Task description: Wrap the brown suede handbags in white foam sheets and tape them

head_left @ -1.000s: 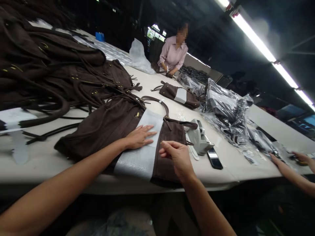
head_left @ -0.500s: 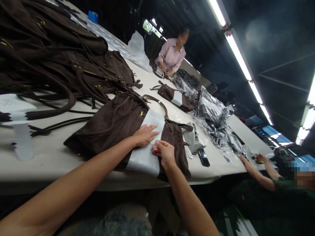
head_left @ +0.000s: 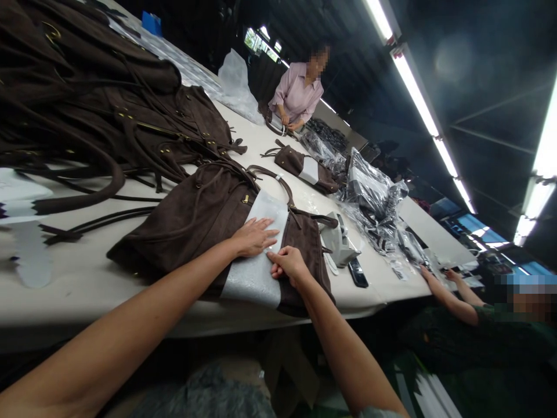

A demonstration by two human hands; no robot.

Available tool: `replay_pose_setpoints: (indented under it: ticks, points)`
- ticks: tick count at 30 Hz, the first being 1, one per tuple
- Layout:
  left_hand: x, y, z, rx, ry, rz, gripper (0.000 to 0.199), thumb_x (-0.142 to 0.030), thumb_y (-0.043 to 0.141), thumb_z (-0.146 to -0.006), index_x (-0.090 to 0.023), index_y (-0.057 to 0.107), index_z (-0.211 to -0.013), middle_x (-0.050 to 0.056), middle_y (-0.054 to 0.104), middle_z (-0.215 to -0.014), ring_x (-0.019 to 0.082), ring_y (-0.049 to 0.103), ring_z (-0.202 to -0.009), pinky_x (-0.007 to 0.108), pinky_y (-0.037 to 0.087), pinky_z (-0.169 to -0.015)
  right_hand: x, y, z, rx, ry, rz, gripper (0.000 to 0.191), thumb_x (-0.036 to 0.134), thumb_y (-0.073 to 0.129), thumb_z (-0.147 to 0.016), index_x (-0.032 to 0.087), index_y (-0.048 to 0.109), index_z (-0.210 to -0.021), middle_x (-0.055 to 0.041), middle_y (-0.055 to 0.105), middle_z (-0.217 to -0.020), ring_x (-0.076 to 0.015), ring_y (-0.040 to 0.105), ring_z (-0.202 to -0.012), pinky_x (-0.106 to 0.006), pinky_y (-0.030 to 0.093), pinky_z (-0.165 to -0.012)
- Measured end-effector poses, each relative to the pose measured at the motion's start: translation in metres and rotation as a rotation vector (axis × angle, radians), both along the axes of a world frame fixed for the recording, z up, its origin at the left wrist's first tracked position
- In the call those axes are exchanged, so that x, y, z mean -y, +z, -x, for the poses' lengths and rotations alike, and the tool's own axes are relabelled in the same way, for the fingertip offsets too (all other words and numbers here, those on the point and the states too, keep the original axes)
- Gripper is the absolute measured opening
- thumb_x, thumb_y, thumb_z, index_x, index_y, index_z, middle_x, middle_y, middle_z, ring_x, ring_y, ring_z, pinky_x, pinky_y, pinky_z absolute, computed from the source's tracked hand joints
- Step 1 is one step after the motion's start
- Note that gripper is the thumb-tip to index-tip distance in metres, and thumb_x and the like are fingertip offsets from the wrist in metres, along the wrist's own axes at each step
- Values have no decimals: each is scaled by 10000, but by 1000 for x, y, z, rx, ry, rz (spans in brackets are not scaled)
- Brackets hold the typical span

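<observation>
My left grip (head_left: pixel 256 237): open, palm down, fingers spread on the translucent white sheet band (head_left: pixel 252 281) across the dark brown fabric handbag (head_left: pixel 169 235). My right grip (head_left: pixel 270 259): thumb and forefinger pinched at the band, just beside the left; cannot tell whether anything is between them. Bag lies beneath both, on the off-white desk (head_left: pixel 82 290). Grey tape dispenser (head_left: pixel 342 247) and black phone (head_left: pixel 357 273): right of my right grip. Judgement: bag soft, fairly light, may sag; band probably thin, slippery. Lift by both handles; steady band flat-handed.

Brown bag (head_left: pixel 174 226) partly hidden; bag pile (head_left: pixel 91 110) cut off left.
</observation>
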State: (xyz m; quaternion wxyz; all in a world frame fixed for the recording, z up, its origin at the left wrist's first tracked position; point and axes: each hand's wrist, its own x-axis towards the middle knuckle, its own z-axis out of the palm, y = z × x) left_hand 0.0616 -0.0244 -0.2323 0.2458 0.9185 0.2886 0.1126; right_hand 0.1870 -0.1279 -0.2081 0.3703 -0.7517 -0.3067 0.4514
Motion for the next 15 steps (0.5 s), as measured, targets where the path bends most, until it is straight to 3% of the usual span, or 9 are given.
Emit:
replay_pose_setpoints:
  ticks: [5, 9, 11, 13, 15]
  points:
    - [1, 1, 1, -18, 22, -10, 619, -510, 522, -887, -289, 412, -1455, 79, 176, -1626, 233, 164, -1504, 444, 113, -1231, 10, 4, -6, 2, 117, 26, 414, 266, 826, -693, 211, 419, -635, 34, 543, -356, -88, 442, -262, -145, 318, -298]
    - [2, 1, 0, -26, 47, -37, 580, -479, 479, -905, -299, 414, -1453, 66, 190, -1623, 215, 179, -1500, 439, 113, -1233, 38, 28, -17, -44, 355, 120, 418, 354, 866, -612, 189, 488, -674, 47, 538, -366, -81, 436, -281, -137, 266, -309]
    - [1, -1, -1, -29, 52, -48, 569, -477, 457, -910, -300, 421, -1450, 69, 198, -1620, 221, 179, -1501, 452, 118, -1231, 53, 43, -34, -84, 398, 50, 409, 410, 856, -608, 169, 547, -728, 35, 574, -419, -80, 455, -314, -146, 299, -341]
    - [-1, -5, -2, -30, 50, -56, 568, -496, 439, -911, -305, 426, -1446, 68, 204, -1617, 225, 179, -1501, 465, 125, -1228, 62, 56, -66, -26, 258, -167, 394, 461, 806, -658, 158, 583, -776, 11, 622, -504, -79, 483, -366, -166, 357, -395]
    - [-4, -9, -3, -30, 43, -65, 575, -524, 417, -911, -311, 426, -1445, 62, 197, -1618, 221, 177, -1502, 468, 120, -1228, 65, 65, -112, 172, -62, -459, 380, 485, 747, -704, 162, 585, -819, 0, 647, -588, -87, 511, -434, -198, 420, -472]
